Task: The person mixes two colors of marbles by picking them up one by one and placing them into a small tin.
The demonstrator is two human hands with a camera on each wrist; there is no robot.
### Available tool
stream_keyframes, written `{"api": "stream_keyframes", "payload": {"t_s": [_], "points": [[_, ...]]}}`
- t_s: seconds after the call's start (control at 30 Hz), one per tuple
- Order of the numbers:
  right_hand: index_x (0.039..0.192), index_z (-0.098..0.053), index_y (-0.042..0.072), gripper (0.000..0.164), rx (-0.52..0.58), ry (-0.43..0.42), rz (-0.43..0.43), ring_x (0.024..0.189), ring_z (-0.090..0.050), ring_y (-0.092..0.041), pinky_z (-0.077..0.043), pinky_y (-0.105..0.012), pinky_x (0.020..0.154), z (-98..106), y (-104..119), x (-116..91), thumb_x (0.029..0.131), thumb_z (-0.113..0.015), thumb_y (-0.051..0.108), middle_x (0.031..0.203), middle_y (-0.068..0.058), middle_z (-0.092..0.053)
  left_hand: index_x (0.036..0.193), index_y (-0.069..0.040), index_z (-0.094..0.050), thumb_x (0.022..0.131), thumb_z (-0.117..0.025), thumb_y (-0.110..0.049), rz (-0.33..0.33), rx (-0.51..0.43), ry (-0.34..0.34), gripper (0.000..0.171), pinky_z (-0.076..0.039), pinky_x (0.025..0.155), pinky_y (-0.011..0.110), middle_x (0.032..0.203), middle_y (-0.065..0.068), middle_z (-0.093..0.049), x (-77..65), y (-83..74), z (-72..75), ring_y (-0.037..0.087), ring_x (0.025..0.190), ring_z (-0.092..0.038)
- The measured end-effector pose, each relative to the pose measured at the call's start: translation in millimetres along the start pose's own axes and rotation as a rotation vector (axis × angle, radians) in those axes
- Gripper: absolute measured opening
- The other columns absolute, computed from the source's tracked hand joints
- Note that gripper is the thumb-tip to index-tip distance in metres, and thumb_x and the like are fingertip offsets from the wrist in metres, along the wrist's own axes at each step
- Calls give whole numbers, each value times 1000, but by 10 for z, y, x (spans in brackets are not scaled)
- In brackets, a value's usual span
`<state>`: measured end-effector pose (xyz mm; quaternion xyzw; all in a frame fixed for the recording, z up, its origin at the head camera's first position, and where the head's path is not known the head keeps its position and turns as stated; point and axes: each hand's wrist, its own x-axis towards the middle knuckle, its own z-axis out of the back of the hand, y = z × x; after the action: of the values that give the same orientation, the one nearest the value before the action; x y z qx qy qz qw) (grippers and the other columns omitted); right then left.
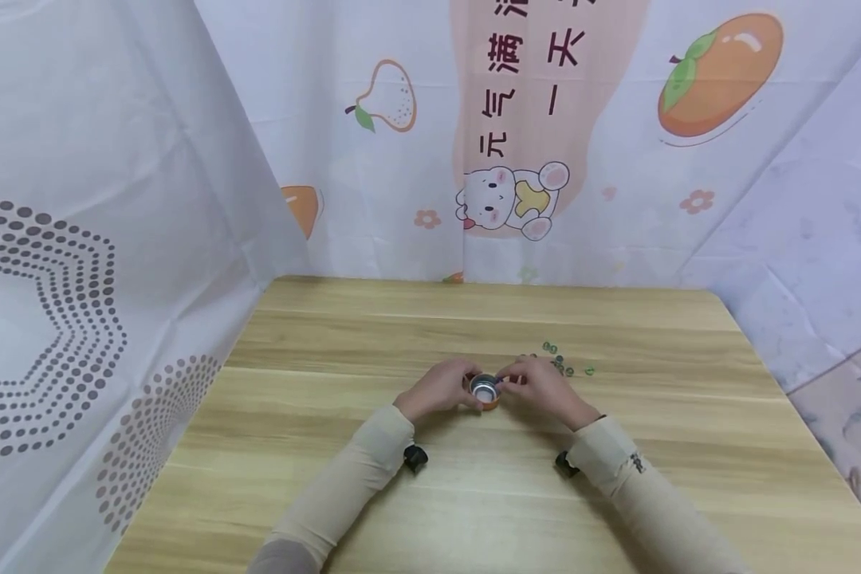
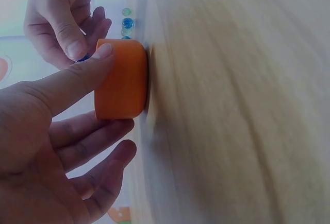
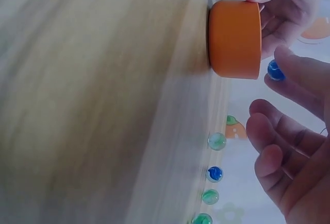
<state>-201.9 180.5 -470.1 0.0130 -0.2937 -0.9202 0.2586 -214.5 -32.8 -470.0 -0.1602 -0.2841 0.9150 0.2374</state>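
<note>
An orange round container (image 2: 121,82) with a silvery inside stands on the table, its open top facing up. My left hand (image 1: 445,385) grips its side between thumb and fingers. Close above the rim, my right hand (image 1: 541,388) pinches a blue marble (image 3: 276,70) between thumb and forefinger, while its other fingers curl loosely. Only a sliver of that marble shows in the left wrist view. What lies inside the container cannot be made out clearly.
Several green and blue marbles (image 3: 217,141) lie loose on the wooden table (image 1: 316,343), behind and to the right of the container. A printed curtain (image 1: 402,183) hangs along the table's far edge, with more cloth (image 1: 115,239) at the left.
</note>
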Motion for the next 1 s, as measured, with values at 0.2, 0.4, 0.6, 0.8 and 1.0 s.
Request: {"api": "stream_keyframes", "payload": {"t_s": [0.2,0.4,0.6,0.8,1.0], "points": [[100,-76,12,16,3,17,-10,73,-55,-7,-45,-21,63,-35,-13,7,86,-73,21,81,3,-64,115,-12,-68,74,-86,-27,-5,0,-4,47,-44,76,24,98,-3,-67,10,11,-7,9,82,-55],[102,-76,12,18,-12,21,-2,73,-55,-6,-44,-21,63,-49,-20,10,86,-73,21,81,4,-66,116,-12,-67,74,-85,-28,-5,-6,-12,48,-44,75,24,99,-4,-67,2,29,-8,9,82,-55],[103,-76,13,19,-23,16,2,72,-54,-5,-44,-21,62,-41,-36,9,86,-74,22,81,4,-65,116,-12,-67,75,-85,-28,-10,10,-20,48,-44,76,25,101,-2,-67,15,16,2,9,83,-54],[102,-77,13,19,-21,3,10,71,-54,-5,-44,-20,62,-44,-53,11,85,-75,21,81,5,-66,117,-11,-66,75,-84,-29,-13,8,-18,49,-44,77,25,102,-1,-67,34,7,6,10,85,-55],[102,-77,13,19,-26,15,4,71,-53,-4,-44,-19,61,-44,-52,16,85,-74,21,80,5,-65,118,-12,-66,76,-84,-28,8,-19,3,49,-45,79,27,107,1,-67,15,-4,22,11,88,-56]]}}
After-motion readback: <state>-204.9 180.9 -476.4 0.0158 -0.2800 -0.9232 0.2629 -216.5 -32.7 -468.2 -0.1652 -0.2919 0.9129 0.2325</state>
